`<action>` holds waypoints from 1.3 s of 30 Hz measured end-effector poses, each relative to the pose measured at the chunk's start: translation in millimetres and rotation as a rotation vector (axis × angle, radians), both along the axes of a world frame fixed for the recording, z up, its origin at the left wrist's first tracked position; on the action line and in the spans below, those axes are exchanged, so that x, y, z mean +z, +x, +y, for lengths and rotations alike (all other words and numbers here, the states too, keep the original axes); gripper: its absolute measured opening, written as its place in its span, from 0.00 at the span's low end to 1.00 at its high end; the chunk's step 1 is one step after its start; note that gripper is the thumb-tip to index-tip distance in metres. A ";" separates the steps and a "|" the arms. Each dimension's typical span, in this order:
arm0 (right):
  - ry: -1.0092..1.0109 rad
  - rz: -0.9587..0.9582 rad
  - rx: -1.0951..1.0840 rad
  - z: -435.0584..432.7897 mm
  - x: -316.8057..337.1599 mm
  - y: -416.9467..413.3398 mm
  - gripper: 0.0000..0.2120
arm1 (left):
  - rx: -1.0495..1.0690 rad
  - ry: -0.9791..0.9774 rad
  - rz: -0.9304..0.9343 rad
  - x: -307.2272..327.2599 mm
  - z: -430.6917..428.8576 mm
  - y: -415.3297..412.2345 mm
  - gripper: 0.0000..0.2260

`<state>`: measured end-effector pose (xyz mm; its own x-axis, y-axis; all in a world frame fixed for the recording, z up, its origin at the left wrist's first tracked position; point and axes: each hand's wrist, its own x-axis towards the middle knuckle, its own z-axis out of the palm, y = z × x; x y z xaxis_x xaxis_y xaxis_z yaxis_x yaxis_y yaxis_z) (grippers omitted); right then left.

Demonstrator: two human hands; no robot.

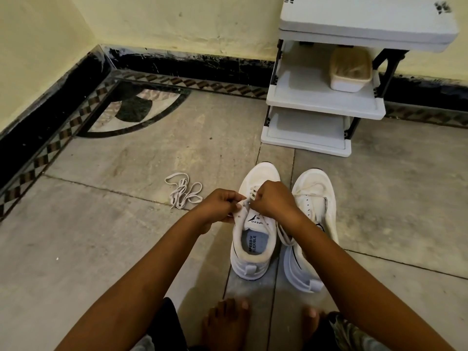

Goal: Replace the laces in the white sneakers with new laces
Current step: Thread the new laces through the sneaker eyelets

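Two white sneakers stand side by side on the floor, toes pointing away from me. Both hands are on the left sneaker. My left hand pinches its left eyelet flap. My right hand is closed on the lace at the eyelets, beside the tongue. A few lace rows show just beyond my fingers. The right sneaker carries a loose lace, with its ends trailing over the inner side. A separate loose white lace lies in a tangle on the floor, left of the shoes.
A white plastic shelf rack stands against the wall ahead on the right, with a white lidded container on its middle shelf. My bare feet rest on the stone floor just behind the sneakers. The room's corner is at far left.
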<state>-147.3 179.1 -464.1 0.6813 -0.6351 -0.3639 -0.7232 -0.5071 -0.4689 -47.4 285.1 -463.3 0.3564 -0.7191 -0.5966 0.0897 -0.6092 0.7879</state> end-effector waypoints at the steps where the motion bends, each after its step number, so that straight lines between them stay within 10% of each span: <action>1: 0.005 0.005 0.003 0.2 -0.1 0.1 0.09 | 0.001 -0.005 0.000 -0.3 0.9 0.6 0.12; 27: 0.174 -0.311 -0.224 14.9 -31.5 -15.6 0.06 | 0.012 -0.055 0.033 -6.8 3.4 -3.5 0.08; 35: 0.101 -0.388 -0.215 19.2 -32.3 -20.3 0.03 | 0.134 -0.159 -0.331 -23.2 -6.1 -20.2 0.04; 39: -0.164 -0.261 0.068 4.2 -33.9 -35.7 0.32 | 0.119 -0.110 -0.484 -28.6 -10.1 -21.8 0.06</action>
<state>-183.0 183.3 -498.0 0.7812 -0.6207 -0.0671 -0.5509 -0.6347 -0.5420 -69.2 275.0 -491.9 0.6568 -0.7058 -0.2656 -0.2378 -0.5280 0.8152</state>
